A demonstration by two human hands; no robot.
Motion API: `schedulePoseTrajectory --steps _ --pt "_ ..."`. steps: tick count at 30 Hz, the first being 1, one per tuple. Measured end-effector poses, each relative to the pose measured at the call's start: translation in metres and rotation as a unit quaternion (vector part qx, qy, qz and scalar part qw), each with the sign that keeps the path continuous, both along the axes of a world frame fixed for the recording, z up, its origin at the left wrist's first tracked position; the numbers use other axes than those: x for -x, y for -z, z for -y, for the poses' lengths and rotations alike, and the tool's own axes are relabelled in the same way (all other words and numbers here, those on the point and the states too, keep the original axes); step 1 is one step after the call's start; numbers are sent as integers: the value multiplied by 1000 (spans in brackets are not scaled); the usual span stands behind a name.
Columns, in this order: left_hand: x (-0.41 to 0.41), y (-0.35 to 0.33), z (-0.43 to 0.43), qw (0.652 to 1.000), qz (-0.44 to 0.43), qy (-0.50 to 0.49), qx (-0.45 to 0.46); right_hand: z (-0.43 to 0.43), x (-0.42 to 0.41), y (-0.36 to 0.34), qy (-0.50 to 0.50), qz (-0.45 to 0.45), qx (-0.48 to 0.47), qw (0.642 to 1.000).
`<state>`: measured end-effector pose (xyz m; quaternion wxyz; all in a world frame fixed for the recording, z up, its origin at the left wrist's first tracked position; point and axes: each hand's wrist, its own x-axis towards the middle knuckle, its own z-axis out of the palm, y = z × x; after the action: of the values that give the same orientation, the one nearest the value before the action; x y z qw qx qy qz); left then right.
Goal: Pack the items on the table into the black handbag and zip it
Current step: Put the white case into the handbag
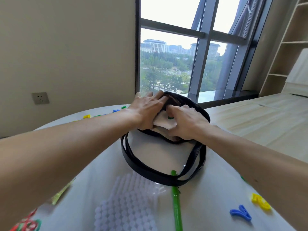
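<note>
The black handbag stands at the far middle of the white round table, its mouth open and its strap looped toward me. My left hand grips the bag's left rim, fingers over the edge. My right hand presses a pale pink flat pack with a green dot into the opening. The pack is partly inside, and the bag's inside is mostly hidden by my hands.
A green pen lies near the front under the strap. A translucent white beaded mat lies beside it. Coloured plastic letters lie at right, far left and bottom left. A yellow-green packet lies at left.
</note>
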<state>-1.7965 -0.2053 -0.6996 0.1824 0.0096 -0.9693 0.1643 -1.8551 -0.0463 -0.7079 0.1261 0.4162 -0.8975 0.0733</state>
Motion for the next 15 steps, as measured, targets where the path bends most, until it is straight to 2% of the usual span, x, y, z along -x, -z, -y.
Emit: schedulePoseTrajectory --steps 6,9,15 --pt "1 0 2 999 18 31 19 39 30 12 -65 -69 -55 994" --pt "1 -4 2 997 21 65 33 53 41 22 -98 -138 -107 980" --pt "0 -6 3 995 35 98 10 79 41 42 -58 -244 -156 955"
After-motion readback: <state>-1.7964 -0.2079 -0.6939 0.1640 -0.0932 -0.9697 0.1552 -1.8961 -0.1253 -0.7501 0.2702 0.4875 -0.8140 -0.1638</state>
